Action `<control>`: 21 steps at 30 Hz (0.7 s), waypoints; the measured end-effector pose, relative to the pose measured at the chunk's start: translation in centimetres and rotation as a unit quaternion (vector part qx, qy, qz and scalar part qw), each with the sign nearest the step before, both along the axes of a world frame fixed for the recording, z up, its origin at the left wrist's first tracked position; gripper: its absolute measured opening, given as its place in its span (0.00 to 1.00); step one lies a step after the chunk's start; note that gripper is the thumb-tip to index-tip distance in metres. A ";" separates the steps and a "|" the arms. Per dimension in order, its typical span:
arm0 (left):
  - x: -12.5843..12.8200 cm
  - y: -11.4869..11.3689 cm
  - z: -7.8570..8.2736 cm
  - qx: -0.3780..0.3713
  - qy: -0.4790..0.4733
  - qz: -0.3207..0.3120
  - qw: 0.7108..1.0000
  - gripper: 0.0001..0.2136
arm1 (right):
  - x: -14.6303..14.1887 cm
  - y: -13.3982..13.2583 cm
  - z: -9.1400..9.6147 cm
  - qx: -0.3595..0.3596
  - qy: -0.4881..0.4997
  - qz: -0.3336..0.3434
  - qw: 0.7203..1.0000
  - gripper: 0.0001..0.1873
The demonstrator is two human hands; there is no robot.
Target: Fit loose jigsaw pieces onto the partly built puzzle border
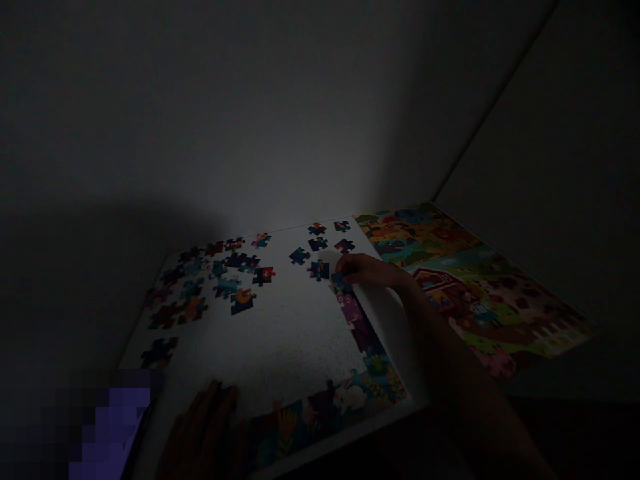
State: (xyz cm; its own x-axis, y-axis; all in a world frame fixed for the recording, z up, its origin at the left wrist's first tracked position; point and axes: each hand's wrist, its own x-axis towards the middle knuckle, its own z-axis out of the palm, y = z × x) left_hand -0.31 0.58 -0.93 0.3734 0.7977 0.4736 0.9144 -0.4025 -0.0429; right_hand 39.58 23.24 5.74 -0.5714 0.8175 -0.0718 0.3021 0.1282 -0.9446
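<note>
The scene is dimly lit. My right hand (367,272) pinches a dark blue puzzle piece (341,283) at the top of a joined right border strip (354,317). Joined border pieces (320,408) with a white rabbit run along the near edge and meet that strip at the corner. My left hand (203,427) lies with its fingers stretched out near the board's front left, by the left end of the near border. A few loose pieces (319,269) are just left of my right hand.
Many loose pieces (227,285) are scattered over the left of the white board (290,340). A finished-looking farm and animal picture (470,287) lies to the right, partly behind my forearm. A pale wall (290,133) rises behind. A pixelated purple patch covers the lower left.
</note>
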 end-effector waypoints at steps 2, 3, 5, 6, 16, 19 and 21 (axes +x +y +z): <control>0.2 0.0 0.1 -0.007 -0.019 0.017 1.000 0.23 | 0.1 0.0 -0.2 0.001 -0.004 -0.002 1.000 0.11; 0.3 0.0 0.1 -0.007 -0.026 0.021 0.999 0.23 | 0.1 0.1 -0.2 0.004 -0.009 -0.002 1.000 0.11; 0.5 0.1 0.3 -0.007 -0.027 0.016 0.999 0.22 | 0.1 0.2 -0.4 0.016 -0.023 -0.002 1.000 0.10; 0.5 0.1 0.4 -0.005 -0.022 0.013 1.000 0.22 | 0.0 0.2 -0.4 0.023 -0.033 -0.003 0.999 0.10; 0.4 -0.3 0.4 -0.006 0.015 0.009 1.000 0.23 | -0.3 0.0 -0.4 0.065 -0.101 -0.028 0.992 0.11; 0.5 -0.3 0.6 -0.006 0.013 -0.010 1.000 0.23 | -0.3 0.0 -0.5 0.063 -0.105 -0.038 0.992 0.12; 0.3 -0.2 0.7 -0.008 0.002 0.013 1.000 0.23 | -0.4 0.0 -0.6 0.061 -0.106 -0.041 0.992 0.12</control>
